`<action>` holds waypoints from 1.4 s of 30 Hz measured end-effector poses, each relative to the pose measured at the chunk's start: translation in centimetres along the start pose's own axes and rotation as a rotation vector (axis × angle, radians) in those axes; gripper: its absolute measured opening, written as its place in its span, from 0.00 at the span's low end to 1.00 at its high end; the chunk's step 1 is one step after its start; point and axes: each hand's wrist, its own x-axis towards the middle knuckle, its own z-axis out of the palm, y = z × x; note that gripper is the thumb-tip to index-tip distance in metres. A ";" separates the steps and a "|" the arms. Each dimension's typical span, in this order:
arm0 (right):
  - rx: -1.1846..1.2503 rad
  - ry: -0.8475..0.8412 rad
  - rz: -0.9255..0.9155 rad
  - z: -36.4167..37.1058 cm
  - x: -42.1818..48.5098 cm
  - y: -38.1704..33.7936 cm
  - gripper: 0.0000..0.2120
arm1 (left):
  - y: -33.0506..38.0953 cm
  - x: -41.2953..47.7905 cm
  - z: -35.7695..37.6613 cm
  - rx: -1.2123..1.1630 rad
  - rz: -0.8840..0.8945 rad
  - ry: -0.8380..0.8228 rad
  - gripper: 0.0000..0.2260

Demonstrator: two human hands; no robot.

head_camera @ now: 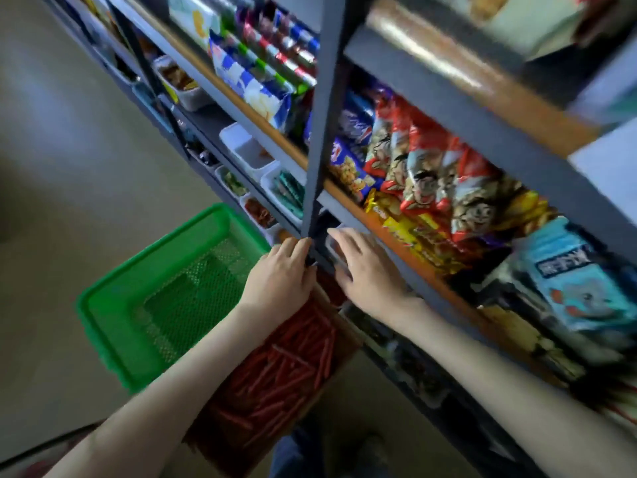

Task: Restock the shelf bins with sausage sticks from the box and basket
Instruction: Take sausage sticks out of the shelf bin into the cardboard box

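Looking down, I saw both bare arms stretched toward the dark grey metal shelf upright (319, 139). My left hand (281, 272) lay palm down with its fingers pressed together, tips touching the post's base; whether it gripped anything I could not tell. My right hand (365, 267) was just across the post, fingers slightly spread, reaching toward a white plastic shelf bin (332, 244) that was mostly hidden. Below my left forearm sat the brown cardboard box (339, 367), full of thin red sausage sticks (279, 381). Beside it stood the green plastic mesh basket (117, 312), nothing visible in it.
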 end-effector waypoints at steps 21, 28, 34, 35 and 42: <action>-0.210 0.825 0.448 -38.4 -27.3 10.9 0.18 | 43.2 8.9 -13.8 -0.144 0.672 0.304 0.25; -0.412 0.550 0.750 -39.0 -27.5 14.1 0.35 | 44.0 11.1 -13.2 0.004 0.616 0.014 0.25; -0.552 0.382 0.685 -38.7 -24.6 14.2 0.37 | 43.3 11.2 -12.2 0.033 0.662 0.065 0.30; -0.490 0.354 0.684 -38.7 -23.9 14.2 0.37 | 43.3 11.1 -12.2 0.015 0.691 0.080 0.29; -0.273 -0.024 0.718 -38.2 -21.3 13.6 0.33 | 42.6 11.7 -12.1 0.062 0.771 0.053 0.24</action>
